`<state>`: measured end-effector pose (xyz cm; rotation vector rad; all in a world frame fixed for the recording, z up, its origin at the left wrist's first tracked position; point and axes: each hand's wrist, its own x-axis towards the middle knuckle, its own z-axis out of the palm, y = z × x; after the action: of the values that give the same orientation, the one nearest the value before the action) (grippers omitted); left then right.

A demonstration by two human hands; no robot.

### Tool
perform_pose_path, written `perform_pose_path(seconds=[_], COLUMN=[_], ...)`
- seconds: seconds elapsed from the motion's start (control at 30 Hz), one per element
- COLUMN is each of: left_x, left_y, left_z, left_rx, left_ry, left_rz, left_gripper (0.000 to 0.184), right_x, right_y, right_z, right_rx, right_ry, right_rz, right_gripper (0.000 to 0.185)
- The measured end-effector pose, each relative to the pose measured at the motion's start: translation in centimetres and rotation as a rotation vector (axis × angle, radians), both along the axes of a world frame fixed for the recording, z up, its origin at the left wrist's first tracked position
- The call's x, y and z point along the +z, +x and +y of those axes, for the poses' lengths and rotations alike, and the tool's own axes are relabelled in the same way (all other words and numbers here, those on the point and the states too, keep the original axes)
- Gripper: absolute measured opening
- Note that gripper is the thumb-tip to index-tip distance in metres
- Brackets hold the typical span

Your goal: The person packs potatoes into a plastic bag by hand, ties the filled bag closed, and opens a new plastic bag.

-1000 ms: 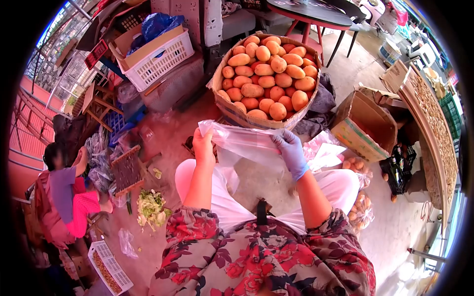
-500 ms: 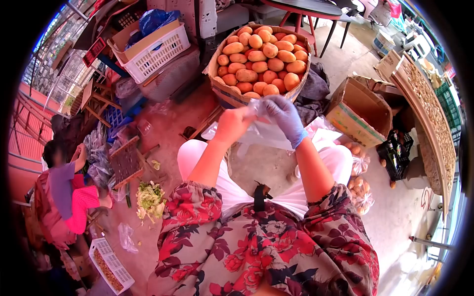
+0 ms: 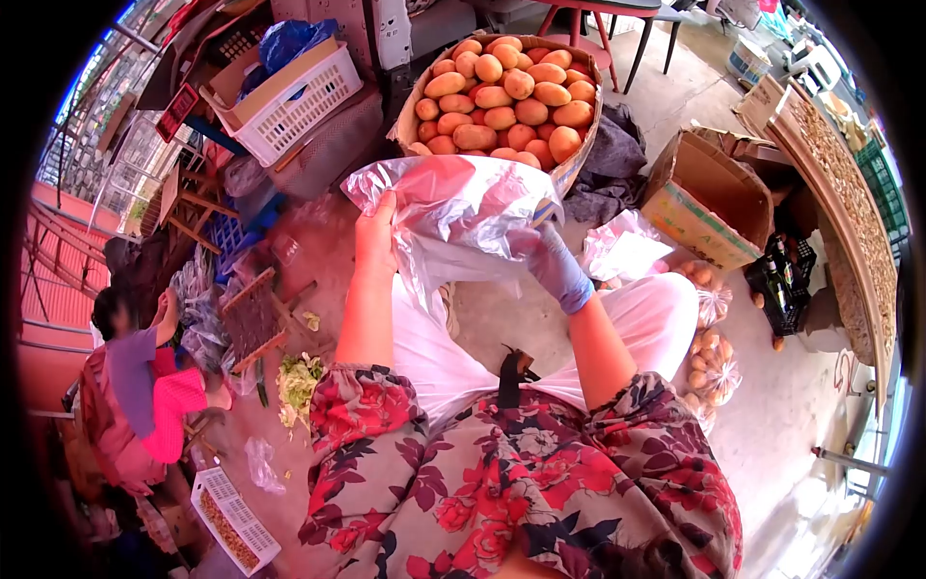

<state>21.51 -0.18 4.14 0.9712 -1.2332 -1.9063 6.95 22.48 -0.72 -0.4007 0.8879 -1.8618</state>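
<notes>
A clear plastic bag (image 3: 463, 207) is spread wide between my two hands, above my lap. My bare left hand (image 3: 379, 234) grips its left edge. On the right edge, my right hand (image 3: 558, 268) in a thin blue glove has hold of the film; its fingertips are partly hidden by the plastic. Just beyond the bag stands a large cardboard container (image 3: 407, 118) heaped with orange, oblong mangoes (image 3: 492, 97). The bag overlaps the container's near side.
Filled bags of round produce (image 3: 712, 365) lie beside my right leg. An open cardboard box (image 3: 709, 198) and black crate (image 3: 777, 280) stand right. At left, a person (image 3: 135, 372) sits near leafy scraps (image 3: 297, 381) and a white crate (image 3: 234, 521).
The bag was bunched between my hands, which were close together. Now my hands are far apart, the left one further left, and the bag is spread open.
</notes>
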Motion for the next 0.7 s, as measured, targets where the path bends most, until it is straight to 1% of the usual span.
perform_pose_path(seconds=[0.07, 0.1, 0.2, 0.23, 0.27, 0.3, 0.33, 0.37, 0.4, 0.47, 0.5, 0.57, 0.6, 0.63, 0.67, 0.7], left_x=[-1.4, -3.3, -5.8, -5.1, -4.8, -3.3, -3.0, -3.2, -4.6, -7.6, -8.4, -9.6, -10.6, -11.3, -12.0, -11.3], left_y=[0.6, 0.9, 1.5, 1.5, 1.2, 0.8, 0.2, -0.3, -0.9, -2.0, -2.4, -2.6, -2.3, -2.1, -2.1, -1.7], left_z=[-0.9, -2.0, -2.1, -0.7, 1.4, 3.4, 5.2, 7.3, 9.8, 12.7, 13.1, 12.9, 12.4, 12.0, 11.5, 11.0], left_rx=[0.041, 0.067, 0.116, 0.164, 0.266, 0.286, 0.245, 0.088, -0.001, -0.311, -0.337, -0.389, -0.355, -0.319, -0.284, -0.208], left_ry=[-0.021, -0.066, -0.471, -0.787, -1.155, -1.441, -1.481, -1.416, -1.340, -0.892, -0.757, -0.490, -0.366, -0.242, -0.120, -0.163], left_rz=[-0.037, -0.047, -0.345, -0.627, -0.763, -0.734, -0.679, -0.581, -0.540, -0.397, -0.393, -0.376, -0.327, -0.274, -0.217, -0.300], left_gripper=[0.015, 0.019, 0.034, 0.054, 0.063, 0.062, 0.058, 0.057, 0.054, 0.039, 0.034, 0.025, 0.021, 0.017, 0.014, 0.008], right_x=[0.6, -0.9, -1.7, -1.6, -1.8, -2.4, -2.9, -2.9, -3.2, -3.9, -5.9, -7.1, -7.4, -6.1, -6.6, -7.7], right_y=[-0.6, -0.7, -0.9, -0.8, -1.0, -1.0, -0.6, 0.1, 0.8, 1.4, 1.6, 1.5, 1.7, 2.3, 2.3, 2.0], right_z=[-0.3, -0.5, -0.2, 0.0, 0.3, 0.5, 0.4, 0.1, -0.2, -0.8, -1.2, -1.3, -1.4, -1.8, -1.9, -2.0], right_rx=[0.094, 0.036, 0.048, 0.004, -0.003, 0.000, 0.015, -0.027, -0.018, -0.007, 0.000, -0.055, -0.086, -0.154, -0.143, -0.135], right_ry=[0.025, 0.100, 0.199, 0.261, 0.292, 0.320, 0.345, 0.450, 0.433, 0.404, 0.438, 0.376, 0.347, 0.368, 0.376, 0.383], right_rz=[0.243, 0.205, 0.285, 0.323, 0.331, 0.334, 0.334, 0.332, 0.273, 0.165, 0.101, 0.012, -0.035, -0.100, -0.048, 0.002], right_gripper=[0.035, 0.021, 0.016, 0.015, 0.016, 0.016, 0.016, 0.016, 0.017, 0.018, 0.019, 0.019, 0.019, 0.013, 0.011, 0.011])
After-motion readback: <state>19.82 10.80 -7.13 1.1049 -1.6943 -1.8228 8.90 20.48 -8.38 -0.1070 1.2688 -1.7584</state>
